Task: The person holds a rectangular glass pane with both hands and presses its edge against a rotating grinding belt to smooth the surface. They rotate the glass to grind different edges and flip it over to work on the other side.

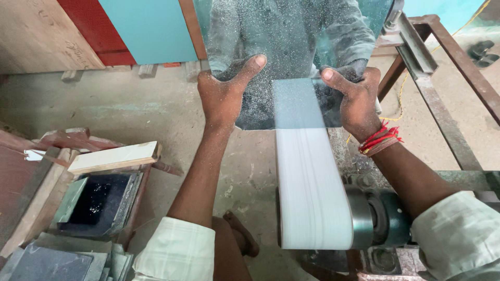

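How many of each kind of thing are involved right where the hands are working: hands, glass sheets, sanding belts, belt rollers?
Hands: 2, left hand and right hand
Glass sheet: 1, held at both side edges
White sanding belt: 1
Grey belt roller: 1
Red thread wristband: 1
Total: 6

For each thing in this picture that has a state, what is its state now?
Mirror sheet: held upright, lower edge on the belt, dusty.
Left hand: grips the mirror's left edge.
Right hand: grips the mirror's right edge.
Sanding belt: white, streaked with blur.
Glass pieces: stacked flat at left.
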